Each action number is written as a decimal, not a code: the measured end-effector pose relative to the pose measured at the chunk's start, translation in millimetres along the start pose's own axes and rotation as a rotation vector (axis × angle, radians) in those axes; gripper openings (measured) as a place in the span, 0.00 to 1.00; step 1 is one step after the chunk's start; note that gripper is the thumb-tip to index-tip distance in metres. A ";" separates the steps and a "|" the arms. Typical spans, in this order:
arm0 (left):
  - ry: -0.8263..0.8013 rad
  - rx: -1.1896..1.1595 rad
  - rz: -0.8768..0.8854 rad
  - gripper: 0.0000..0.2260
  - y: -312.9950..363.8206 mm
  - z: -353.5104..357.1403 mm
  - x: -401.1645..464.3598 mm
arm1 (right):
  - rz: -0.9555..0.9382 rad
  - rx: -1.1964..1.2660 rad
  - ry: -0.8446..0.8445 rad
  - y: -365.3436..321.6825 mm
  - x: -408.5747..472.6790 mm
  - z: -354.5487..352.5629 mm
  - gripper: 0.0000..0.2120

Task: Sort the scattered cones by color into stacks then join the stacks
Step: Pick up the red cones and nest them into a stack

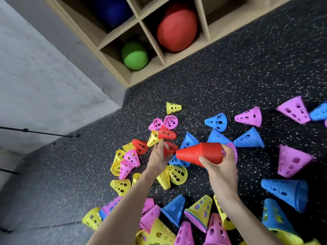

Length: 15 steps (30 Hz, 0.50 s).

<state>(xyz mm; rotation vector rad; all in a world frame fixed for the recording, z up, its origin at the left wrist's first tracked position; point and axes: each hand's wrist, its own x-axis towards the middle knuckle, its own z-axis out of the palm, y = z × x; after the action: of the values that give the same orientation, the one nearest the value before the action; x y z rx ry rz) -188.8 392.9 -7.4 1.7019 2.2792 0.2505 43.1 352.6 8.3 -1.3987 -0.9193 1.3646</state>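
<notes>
Perforated yellow cone (160, 234) nearest; right hand (220, 167) grips ribbed red stack (201, 153).

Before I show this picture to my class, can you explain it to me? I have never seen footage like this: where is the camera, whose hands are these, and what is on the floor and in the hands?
There is no machine here. The one picture comes from a camera worn on a person's head, looking forward and down at their own bare hands.

The right hand has its grip round a stack of red cones, nested together and lying sideways. The left hand reaches toward a loose red cone on the floor; whether it already holds it is unclear.

Yellow, pink, blue and red perforated cones lie scattered on the dark speckled floor. Behind stands a wooden shelf holding a red ball, a green ball and a blue ball.
</notes>
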 end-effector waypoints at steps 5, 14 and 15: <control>0.063 -0.079 -0.013 0.19 -9.8 7.2 -5.6 | -0.024 -0.009 -0.007 -0.9 0.5 -3.0 0.29; 0.137 -0.254 0.132 0.29 15.0 -34.4 -75.0 | -0.105 0.092 -0.038 -18.8 -0.9 6.3 0.31; 0.133 -0.243 0.151 0.30 15.8 -39.2 -83.1 | -0.107 0.078 -0.063 -20.5 -3.2 8.7 0.31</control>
<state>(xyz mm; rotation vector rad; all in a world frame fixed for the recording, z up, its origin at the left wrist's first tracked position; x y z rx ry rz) -165.4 319.1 44.7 1.7753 2.1067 0.6628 36.2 356.2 29.4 -1.2360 -0.9581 1.3556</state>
